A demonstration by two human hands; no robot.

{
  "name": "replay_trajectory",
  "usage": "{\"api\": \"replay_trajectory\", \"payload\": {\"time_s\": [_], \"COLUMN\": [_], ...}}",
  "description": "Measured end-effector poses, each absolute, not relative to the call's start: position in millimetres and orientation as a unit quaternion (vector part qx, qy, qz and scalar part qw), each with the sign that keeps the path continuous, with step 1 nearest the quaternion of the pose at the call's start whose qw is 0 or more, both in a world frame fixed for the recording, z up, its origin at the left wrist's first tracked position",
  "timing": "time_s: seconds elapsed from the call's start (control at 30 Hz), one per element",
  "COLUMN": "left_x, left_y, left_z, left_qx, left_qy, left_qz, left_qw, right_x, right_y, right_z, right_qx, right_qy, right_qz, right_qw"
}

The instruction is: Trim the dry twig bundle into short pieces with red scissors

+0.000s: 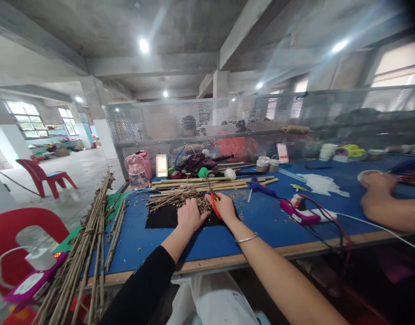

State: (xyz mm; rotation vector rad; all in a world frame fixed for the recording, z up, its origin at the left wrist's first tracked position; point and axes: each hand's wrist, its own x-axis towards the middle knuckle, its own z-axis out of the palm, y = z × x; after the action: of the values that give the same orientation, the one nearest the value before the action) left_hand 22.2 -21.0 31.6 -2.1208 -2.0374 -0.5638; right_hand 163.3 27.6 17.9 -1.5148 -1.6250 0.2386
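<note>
A perforated metal partition (153, 119) closes off the far side of a blue table (132, 246). On the near left, a tall bundle of long sticks (87, 230) leans at the table's edge, its upper ends slanting far and right. At far right, a co-worker's forearm (380, 203) rests over the table. A dark mat (160, 220) lies in the middle, and just beyond it several thick sticks (180, 183) stretch left to right, a barrier along its far edge. Thin twigs (163, 199) lie across the mat's left part, their long axes mostly left to right with a slight slant. To the right, a purple power strip (300, 214) trails cables. The left hand (189, 215) lies palm down over the twigs, thumb spread right; its fingertips are hidden, so whether they grip anything cannot be told. The right hand (224, 207) has its fingers closed around the red handles of scissors (215, 204), whose blades point far and slightly left, towards a green ball (203, 172). Cut bits (202, 206) are heaped between the hands.
</note>
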Motion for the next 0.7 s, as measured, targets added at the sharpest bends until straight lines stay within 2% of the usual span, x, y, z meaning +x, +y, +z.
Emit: {"api": "replay_trajectory", "payload": {"time_s": [0.47,0.6,0.7], "left_x": [35.3,30.7,19.3], "left_y": [-26.2,-22.2,-15.0], "left_z": [30.4,41.1,48.5], "left_qx": [-0.706,-0.685,-0.660], "left_qy": [-0.683,-0.693,-0.684], "left_qz": [-0.171,-0.221,-0.311], "left_qw": [0.071,0.053,-0.005], "right_x": [162.6,162.8,162.7], "right_y": [28.0,27.3,26.3], "right_z": [17.4,19.2,19.2], "right_qx": [-0.609,-0.606,-0.594], "right_qy": [-0.654,-0.669,-0.687], "right_qz": [0.093,0.090,0.080], "right_qw": [0.438,0.421,0.410]}}
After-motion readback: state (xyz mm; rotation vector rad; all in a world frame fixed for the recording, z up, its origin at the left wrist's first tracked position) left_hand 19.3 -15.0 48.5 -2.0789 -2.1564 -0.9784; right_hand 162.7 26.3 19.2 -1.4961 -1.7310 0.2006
